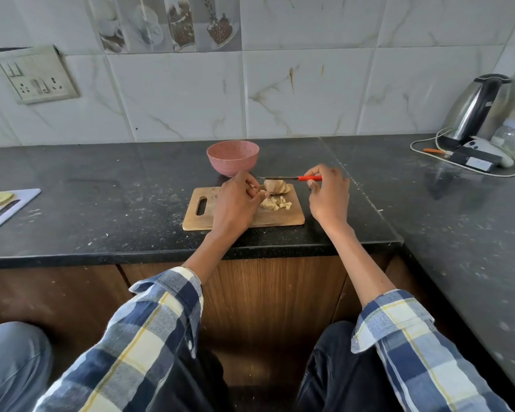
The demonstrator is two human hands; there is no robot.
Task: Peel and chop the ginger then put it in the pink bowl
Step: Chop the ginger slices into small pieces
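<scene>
Left hand [238, 203] curled, fingertips at peeled ginger chunk [275, 186] on wooden cutting board [280, 218]; right hand [327, 191] pinching red-handled knife [292, 178], thin blade lying left-right above ginger. Pale diced cubes [275, 203] heaped beside chunk. Round pink bowl [232, 157] just behind, on speckled black tabletop [131, 203].

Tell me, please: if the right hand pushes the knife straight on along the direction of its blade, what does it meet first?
The right hand holds the knife with the blade pointing toward the left hand. Probably it meets the fingers of that hand first, passing just above the ginger piece; depth is unclear.
</scene>
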